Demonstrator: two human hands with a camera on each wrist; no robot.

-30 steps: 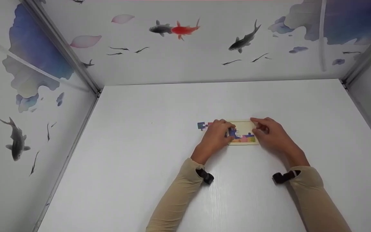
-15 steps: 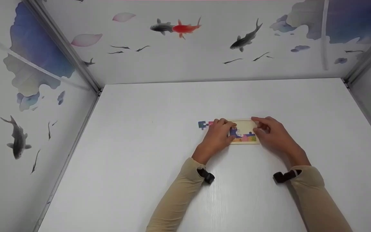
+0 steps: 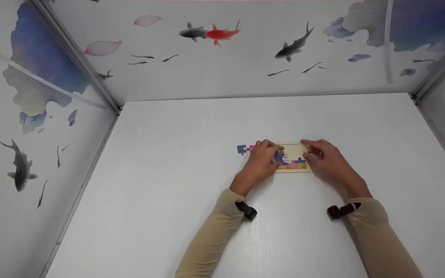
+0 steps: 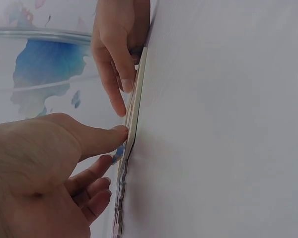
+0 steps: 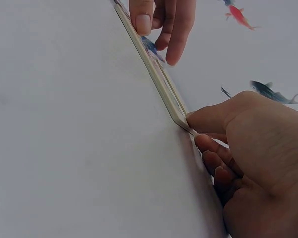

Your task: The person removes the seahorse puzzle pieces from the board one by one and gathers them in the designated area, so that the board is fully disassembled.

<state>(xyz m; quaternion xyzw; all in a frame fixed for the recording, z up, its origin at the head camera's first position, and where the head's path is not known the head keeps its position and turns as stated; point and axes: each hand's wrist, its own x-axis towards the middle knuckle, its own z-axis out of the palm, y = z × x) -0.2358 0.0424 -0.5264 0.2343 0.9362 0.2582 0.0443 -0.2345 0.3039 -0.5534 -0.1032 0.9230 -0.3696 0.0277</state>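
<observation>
A shallow jigsaw puzzle tray (image 3: 294, 150) with a pale wooden rim lies on the white table. Colourful pieces (image 3: 296, 165) fill its near side, while the bare cream base shows at the far right. My left hand (image 3: 260, 159) is over the tray's left end and pinches a blue puzzle piece (image 5: 150, 45) between thumb and index finger. In the right wrist view this piece tilts up above the rim. My right hand (image 3: 327, 159) grips the tray's right edge, index finger at the far corner and thumb lower along the side.
Left of the tray, partly under my left hand, lie joined loose pieces, a blue one (image 3: 242, 149) and a pink one (image 3: 252, 148). White walls with painted fish (image 3: 222, 34) enclose the table (image 3: 149, 173) at the back and sides.
</observation>
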